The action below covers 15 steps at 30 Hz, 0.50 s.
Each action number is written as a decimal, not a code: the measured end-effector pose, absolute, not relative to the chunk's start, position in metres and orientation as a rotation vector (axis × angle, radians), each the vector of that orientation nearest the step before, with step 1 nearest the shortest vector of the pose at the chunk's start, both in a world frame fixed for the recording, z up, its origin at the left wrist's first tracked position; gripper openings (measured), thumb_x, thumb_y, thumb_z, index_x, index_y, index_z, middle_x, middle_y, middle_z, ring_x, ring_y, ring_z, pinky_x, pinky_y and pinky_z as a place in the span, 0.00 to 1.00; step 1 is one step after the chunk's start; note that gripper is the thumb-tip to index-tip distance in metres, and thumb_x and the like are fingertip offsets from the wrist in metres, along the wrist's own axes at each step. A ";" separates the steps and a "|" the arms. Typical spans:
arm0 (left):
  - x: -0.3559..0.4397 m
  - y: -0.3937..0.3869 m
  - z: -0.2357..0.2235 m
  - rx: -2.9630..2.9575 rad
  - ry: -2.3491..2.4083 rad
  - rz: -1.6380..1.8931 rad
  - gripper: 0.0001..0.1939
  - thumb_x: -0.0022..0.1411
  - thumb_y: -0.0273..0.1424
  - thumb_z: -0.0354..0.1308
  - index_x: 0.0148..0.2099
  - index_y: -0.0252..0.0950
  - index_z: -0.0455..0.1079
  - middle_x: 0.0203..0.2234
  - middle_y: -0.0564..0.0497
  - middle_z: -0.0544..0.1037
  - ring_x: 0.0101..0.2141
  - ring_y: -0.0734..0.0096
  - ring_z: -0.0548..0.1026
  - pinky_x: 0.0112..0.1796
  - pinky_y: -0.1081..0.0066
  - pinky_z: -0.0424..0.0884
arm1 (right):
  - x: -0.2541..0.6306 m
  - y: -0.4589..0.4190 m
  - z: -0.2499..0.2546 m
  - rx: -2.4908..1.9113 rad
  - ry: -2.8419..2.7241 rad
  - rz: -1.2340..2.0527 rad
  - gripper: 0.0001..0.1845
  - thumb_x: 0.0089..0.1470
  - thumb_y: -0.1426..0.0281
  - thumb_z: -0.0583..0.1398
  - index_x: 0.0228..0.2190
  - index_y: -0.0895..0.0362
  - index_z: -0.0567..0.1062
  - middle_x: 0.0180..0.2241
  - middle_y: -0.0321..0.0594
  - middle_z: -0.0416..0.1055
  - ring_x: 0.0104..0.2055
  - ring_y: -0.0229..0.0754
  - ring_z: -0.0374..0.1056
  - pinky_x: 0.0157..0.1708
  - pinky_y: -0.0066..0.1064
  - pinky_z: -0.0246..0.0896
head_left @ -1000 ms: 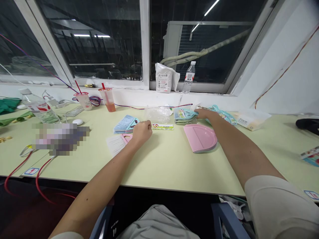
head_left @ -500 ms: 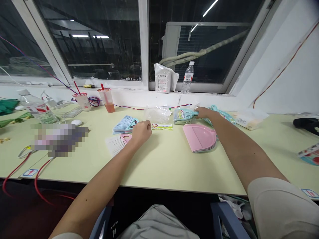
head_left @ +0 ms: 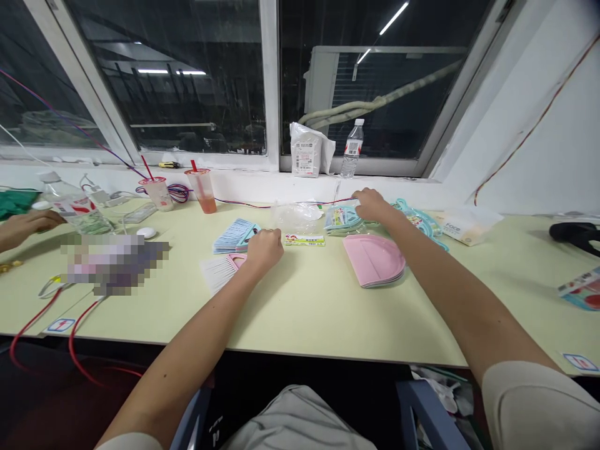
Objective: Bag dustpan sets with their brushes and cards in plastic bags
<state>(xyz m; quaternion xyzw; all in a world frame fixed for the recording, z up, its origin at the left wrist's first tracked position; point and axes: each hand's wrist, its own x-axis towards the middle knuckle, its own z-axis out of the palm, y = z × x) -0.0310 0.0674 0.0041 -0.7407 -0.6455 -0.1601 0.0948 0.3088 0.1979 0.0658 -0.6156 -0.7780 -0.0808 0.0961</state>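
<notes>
My left hand [head_left: 265, 250] is closed over the handle end of a pink brush [head_left: 224, 270] with pale bristles, which lies on the table. A stack of light-blue brushes [head_left: 234, 236] lies just behind it, close to my knuckles. My right hand [head_left: 372, 205] is open, its fingers stretched to the left above clear-wrapped turquoise dustpans [head_left: 343, 219]. More turquoise pieces [head_left: 419, 222] lie beyond my right wrist. In front of that hand lies a stack of pink dustpans [head_left: 375, 259]. A yellow-green label strip [head_left: 304, 240] and a crumpled clear bag [head_left: 296, 217] lie between my hands.
At the far left, another person's hand [head_left: 32, 225] is beside a large plastic bottle [head_left: 77, 205]. Two drink cups [head_left: 201, 190] with red straws stand along the back. A small water bottle [head_left: 352, 149] and a white package [head_left: 307, 150] occupy the sill. A tissue pack [head_left: 469, 225] lies right.
My right hand has lifted off the turquoise dustpans and shifted slightly left, its fingers now extended. My left hand has stayed put. Another person's hand has come in at the far left.
</notes>
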 end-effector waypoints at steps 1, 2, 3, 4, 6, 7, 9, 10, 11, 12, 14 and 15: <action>-0.033 0.067 0.006 -2.174 -1.912 -0.434 0.16 0.65 0.25 0.47 0.44 0.35 0.76 0.40 0.38 0.80 0.43 0.53 0.77 0.39 0.63 0.68 | 0.294 0.186 0.065 -1.730 -2.356 -0.226 0.26 0.60 0.72 0.57 0.60 0.60 0.69 0.59 0.57 0.66 0.61 0.56 0.60 0.61 0.44 0.53; -0.037 0.066 0.009 -2.155 -1.914 -0.385 0.15 0.65 0.25 0.47 0.44 0.35 0.76 0.40 0.36 0.80 0.45 0.51 0.76 0.40 0.63 0.69 | 0.278 0.173 0.062 -1.672 -2.393 -0.208 0.23 0.62 0.72 0.55 0.58 0.57 0.71 0.58 0.52 0.68 0.60 0.53 0.61 0.60 0.39 0.54; -0.042 0.065 0.013 -2.144 -1.924 -0.322 0.15 0.65 0.26 0.48 0.44 0.34 0.76 0.40 0.35 0.80 0.46 0.50 0.76 0.41 0.62 0.69 | 0.262 0.159 0.058 -1.609 -2.450 -0.163 0.21 0.62 0.72 0.55 0.55 0.56 0.74 0.57 0.48 0.70 0.58 0.50 0.64 0.58 0.36 0.56; -0.048 0.064 0.018 -2.149 -1.936 -0.253 0.14 0.64 0.26 0.49 0.44 0.33 0.77 0.40 0.35 0.80 0.46 0.49 0.77 0.41 0.62 0.69 | 0.247 0.143 0.053 -1.518 -2.522 -0.076 0.19 0.62 0.72 0.55 0.53 0.56 0.75 0.55 0.47 0.72 0.57 0.49 0.65 0.57 0.35 0.57; -0.063 0.061 0.028 -2.222 -1.966 -0.092 0.12 0.63 0.28 0.53 0.42 0.33 0.77 0.39 0.34 0.80 0.42 0.49 0.78 0.38 0.64 0.69 | 0.221 0.110 0.041 -1.392 -2.603 0.024 0.17 0.62 0.71 0.55 0.50 0.55 0.76 0.54 0.45 0.73 0.56 0.49 0.67 0.54 0.34 0.59; -0.070 0.059 0.033 -2.287 -1.972 -0.022 0.11 0.64 0.31 0.54 0.40 0.34 0.77 0.37 0.35 0.81 0.40 0.51 0.79 0.37 0.65 0.69 | 0.210 0.094 0.034 -1.358 -2.635 0.047 0.16 0.62 0.71 0.55 0.49 0.54 0.77 0.53 0.45 0.74 0.54 0.49 0.69 0.53 0.34 0.60; -0.080 0.057 0.039 -2.405 -2.012 0.153 0.11 0.63 0.35 0.56 0.34 0.35 0.76 0.32 0.36 0.81 0.35 0.52 0.79 0.33 0.65 0.68 | 0.195 0.065 0.022 -1.286 -2.699 0.101 0.15 0.61 0.72 0.55 0.45 0.54 0.78 0.50 0.44 0.76 0.50 0.49 0.71 0.48 0.35 0.62; -0.082 0.056 0.040 -2.450 -2.027 0.236 0.11 0.62 0.36 0.57 0.32 0.35 0.76 0.30 0.37 0.80 0.33 0.53 0.79 0.32 0.66 0.68 | 0.190 0.054 0.017 -1.269 -2.699 0.110 0.14 0.62 0.72 0.54 0.43 0.55 0.78 0.48 0.45 0.76 0.48 0.49 0.72 0.45 0.35 0.63; -0.082 0.055 0.040 -2.477 -2.040 0.308 0.10 0.61 0.35 0.59 0.31 0.34 0.75 0.29 0.38 0.80 0.31 0.54 0.79 0.31 0.66 0.67 | 0.187 0.046 0.012 -1.243 -2.697 0.106 0.13 0.62 0.73 0.53 0.41 0.55 0.78 0.46 0.45 0.76 0.47 0.49 0.72 0.43 0.35 0.62; -0.079 0.055 0.039 -2.494 -2.043 0.348 0.09 0.60 0.34 0.60 0.31 0.34 0.74 0.28 0.38 0.80 0.31 0.54 0.79 0.31 0.66 0.67 | 0.186 0.040 0.008 -1.219 -2.686 0.097 0.13 0.62 0.74 0.53 0.38 0.55 0.78 0.43 0.45 0.77 0.45 0.48 0.72 0.42 0.35 0.62; -0.071 0.053 0.034 -2.536 -2.001 0.293 0.08 0.60 0.33 0.61 0.31 0.34 0.74 0.26 0.39 0.79 0.31 0.55 0.78 0.31 0.67 0.67 | 0.187 0.033 0.003 -1.182 -2.634 0.072 0.12 0.63 0.74 0.52 0.35 0.55 0.76 0.40 0.45 0.76 0.44 0.48 0.72 0.42 0.36 0.62; -0.065 0.052 0.031 -2.584 -1.958 0.217 0.10 0.62 0.34 0.60 0.31 0.33 0.74 0.25 0.39 0.79 0.30 0.56 0.78 0.31 0.67 0.67 | 0.189 0.032 0.001 -1.172 -2.598 0.066 0.12 0.63 0.74 0.52 0.35 0.55 0.76 0.39 0.45 0.76 0.44 0.48 0.71 0.43 0.36 0.62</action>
